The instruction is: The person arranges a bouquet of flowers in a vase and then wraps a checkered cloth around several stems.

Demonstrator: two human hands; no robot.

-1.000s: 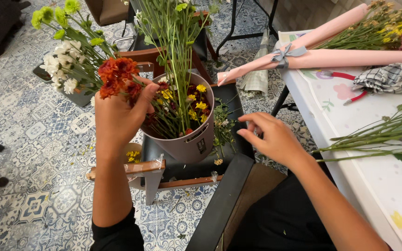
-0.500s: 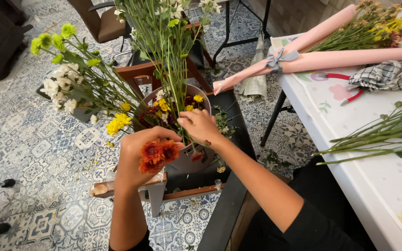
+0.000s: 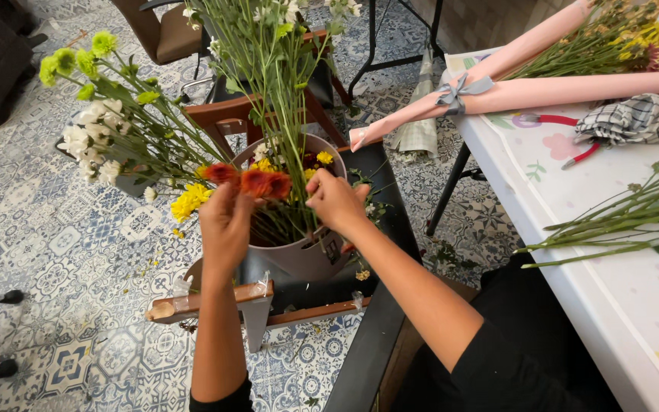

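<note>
My left hand holds a small bunch of orange-red flowers upright, just left of a grey bucket. The bucket stands on a low dark stand and holds tall green stems with small yellow blooms low inside. My right hand reaches into the bucket among the stems, fingers curled at the rim; whether it grips a stem is unclear. A loose yellow flower cluster sits beside my left hand.
A second bunch of white and green flowers leans at the left. A white table at the right carries cut stems, pink-wrapped bouquets, red-handled cutters and a checked cloth. Wooden chair behind; patterned tile floor.
My left hand has lifted the orange-red flowers up toward the bucket's rim. My right hand has moved lower into the stems at the bucket.
</note>
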